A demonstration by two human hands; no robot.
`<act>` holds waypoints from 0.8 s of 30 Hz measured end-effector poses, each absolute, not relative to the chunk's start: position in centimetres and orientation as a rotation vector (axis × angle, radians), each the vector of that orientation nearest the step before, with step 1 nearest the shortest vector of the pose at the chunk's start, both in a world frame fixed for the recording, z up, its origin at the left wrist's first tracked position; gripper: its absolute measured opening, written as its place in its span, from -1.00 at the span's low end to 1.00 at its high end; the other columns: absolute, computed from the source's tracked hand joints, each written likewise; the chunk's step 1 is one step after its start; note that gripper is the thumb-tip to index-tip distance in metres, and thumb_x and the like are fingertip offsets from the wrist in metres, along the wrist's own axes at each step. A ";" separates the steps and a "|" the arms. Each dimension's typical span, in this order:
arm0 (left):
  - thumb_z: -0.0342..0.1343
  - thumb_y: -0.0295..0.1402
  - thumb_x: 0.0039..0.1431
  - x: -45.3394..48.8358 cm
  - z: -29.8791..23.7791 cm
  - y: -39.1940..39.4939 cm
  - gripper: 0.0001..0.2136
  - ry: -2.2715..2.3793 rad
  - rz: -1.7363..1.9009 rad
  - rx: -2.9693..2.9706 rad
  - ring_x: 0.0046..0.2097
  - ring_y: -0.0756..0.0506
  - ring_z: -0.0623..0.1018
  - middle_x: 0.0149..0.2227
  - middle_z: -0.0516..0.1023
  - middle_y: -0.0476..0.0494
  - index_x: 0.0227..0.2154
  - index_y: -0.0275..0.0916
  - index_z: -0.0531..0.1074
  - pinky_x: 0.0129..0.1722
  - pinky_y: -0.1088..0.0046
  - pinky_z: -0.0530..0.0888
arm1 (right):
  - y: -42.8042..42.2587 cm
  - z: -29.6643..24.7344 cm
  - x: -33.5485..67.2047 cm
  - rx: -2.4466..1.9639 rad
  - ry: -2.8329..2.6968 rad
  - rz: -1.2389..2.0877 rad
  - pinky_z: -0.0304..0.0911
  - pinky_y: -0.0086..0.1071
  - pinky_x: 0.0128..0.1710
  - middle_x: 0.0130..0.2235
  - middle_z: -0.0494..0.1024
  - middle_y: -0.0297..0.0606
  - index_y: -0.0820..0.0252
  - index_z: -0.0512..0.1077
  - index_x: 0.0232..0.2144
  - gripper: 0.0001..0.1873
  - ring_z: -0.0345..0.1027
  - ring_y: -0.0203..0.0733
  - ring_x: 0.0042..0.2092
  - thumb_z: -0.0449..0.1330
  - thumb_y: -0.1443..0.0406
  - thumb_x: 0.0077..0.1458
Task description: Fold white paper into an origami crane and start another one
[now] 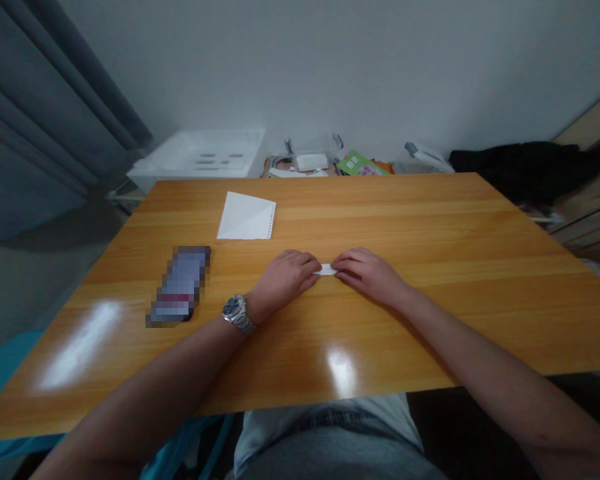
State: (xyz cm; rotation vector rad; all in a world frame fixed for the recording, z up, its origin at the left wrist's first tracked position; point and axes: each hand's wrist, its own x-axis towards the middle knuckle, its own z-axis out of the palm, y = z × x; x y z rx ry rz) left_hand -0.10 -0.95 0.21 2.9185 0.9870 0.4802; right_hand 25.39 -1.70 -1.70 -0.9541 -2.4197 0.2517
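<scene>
Fingers (311, 259) of the left hand (286, 275) pinch one end of a small white strip (326, 269), and those of the right hand (373, 272) pinch the other end, both grips narrow, with only a short stretch of the strip showing between them. Taking that strip as the centre of a clock whose 12 points to the wall, the left hand lies at 9 and the right at 3. A metal wristwatch (236, 311) on the left wrist sits at 8 o'clock; any lettering on its dark dial is too small to read. At 9 o'clock, beyond the left wrist, a phone (184, 283) lies on the wooden table (420, 220), its screen blurred into blocks, so its writing cannot be made out. Between 12 and 1, past the far edge, a green booklet (361, 164) carries pale and pink print, also illegible. Both hands are palm down, backs upward, thumbs on the near side of the fingers; the wrists are low over the table, and the forearms slant in from 7 and 5 o'clock. A white sheet (247, 218) with a row of holes along its 3 o'clock edge lies flat at 10.
</scene>
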 end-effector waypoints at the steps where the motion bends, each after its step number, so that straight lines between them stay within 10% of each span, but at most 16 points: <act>1: 0.01 -0.29 0.42 -0.1 0.3 -1.0 -0.81 0.976 0.482 2.925 -0.12 -0.16 0.54 -0.16 0.58 -0.17 -0.12 -0.24 0.49 -0.05 0.26 0.41 | -1.8 -1.6 25.4 -0.963 -2.416 0.251 0.39 -0.13 -0.06 -0.13 0.61 -0.11 0.15 0.57 -0.12 -0.81 0.45 -0.05 -0.08 0.16 0.30 0.32; 24: -0.02 -0.32 0.44 -0.2 0.1 -0.9 -0.80 0.912 0.625 2.872 -0.01 -0.15 0.52 0.01 0.55 -0.16 -0.06 -0.20 0.48 0.04 0.27 0.41 | -1.4 -2.1 25.2 -1.088 -2.317 0.303 0.32 -0.15 -0.12 -0.22 0.58 -0.12 0.20 0.57 -0.13 -0.78 0.39 -0.04 -0.16 0.13 0.28 0.35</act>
